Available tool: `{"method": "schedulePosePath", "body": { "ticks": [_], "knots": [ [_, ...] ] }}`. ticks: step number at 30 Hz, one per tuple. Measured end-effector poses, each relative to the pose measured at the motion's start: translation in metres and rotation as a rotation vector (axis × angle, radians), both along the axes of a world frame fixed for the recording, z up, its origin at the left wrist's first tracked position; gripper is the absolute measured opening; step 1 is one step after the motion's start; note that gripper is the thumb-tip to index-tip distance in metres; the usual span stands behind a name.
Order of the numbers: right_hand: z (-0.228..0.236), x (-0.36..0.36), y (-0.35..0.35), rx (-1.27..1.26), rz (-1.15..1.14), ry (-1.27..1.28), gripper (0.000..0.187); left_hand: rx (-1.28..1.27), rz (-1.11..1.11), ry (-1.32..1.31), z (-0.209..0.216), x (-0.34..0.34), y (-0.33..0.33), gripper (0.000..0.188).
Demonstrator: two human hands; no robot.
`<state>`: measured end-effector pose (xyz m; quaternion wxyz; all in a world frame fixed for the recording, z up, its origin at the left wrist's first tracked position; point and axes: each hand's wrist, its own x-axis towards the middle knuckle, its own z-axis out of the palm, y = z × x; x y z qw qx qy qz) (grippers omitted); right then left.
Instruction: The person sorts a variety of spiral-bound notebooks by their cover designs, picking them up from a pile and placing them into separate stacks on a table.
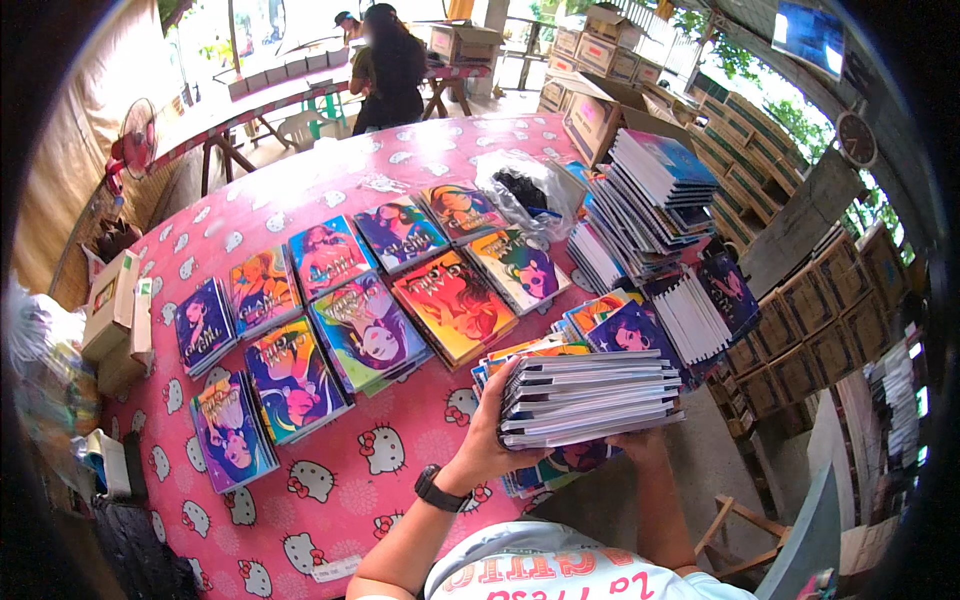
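A thick stack of notebooks point(590, 402) is held between my two hands above the table's near right edge, page edges facing up. My left hand point(488, 430) wraps its left end, and my right hand point(643, 440) grips the lower right, its fingers mostly hidden behind the stack. More colourful notebooks point(632, 332) lie just beyond and partly beneath it. Left of these, illustrated notebooks stand in two rows of small piles, among them an orange-yellow pile point(455, 305), a green-purple one point(370, 335) and a purple-blue one point(232, 430).
The table point(380, 500) has a pink cartoon-cat cover. Tall notebook stacks point(640, 205), a clear plastic bag point(525, 190) and an open carton point(592, 120) crowd its far right. A carton point(112, 305) stands left, beside a fan point(138, 138). People point(390, 75) work at a farther table.
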<state>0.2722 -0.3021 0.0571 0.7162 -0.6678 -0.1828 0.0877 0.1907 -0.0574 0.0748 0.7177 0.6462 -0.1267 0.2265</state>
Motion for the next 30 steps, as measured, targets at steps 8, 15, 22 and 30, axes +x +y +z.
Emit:
{"method": "schedulePosePath", "body": {
  "ticks": [8, 15, 22, 30],
  "knots": [
    [0.009, -0.007, 0.009, -0.139, -0.024, -0.011, 0.076, 0.101, 0.108, -0.023, -0.026, 0.016, -0.002, 0.107],
    [0.018, -0.016, 0.008, -0.176, 0.108, 0.126, 0.077, 0.144, 0.034, 0.042, -0.05, 0.01, -0.003, 0.107],
    [0.006, -0.009, 0.022, -0.164, -0.04, -0.279, 0.096, 0.019, -0.066, 0.163, -0.052, 0.018, 0.003, 0.079],
    [0.017, 0.007, 0.008, -0.069, 0.193, -0.284, 0.093, -0.168, -0.038, 0.413, -0.006, -0.004, -0.026, 0.069]
  ]
}}
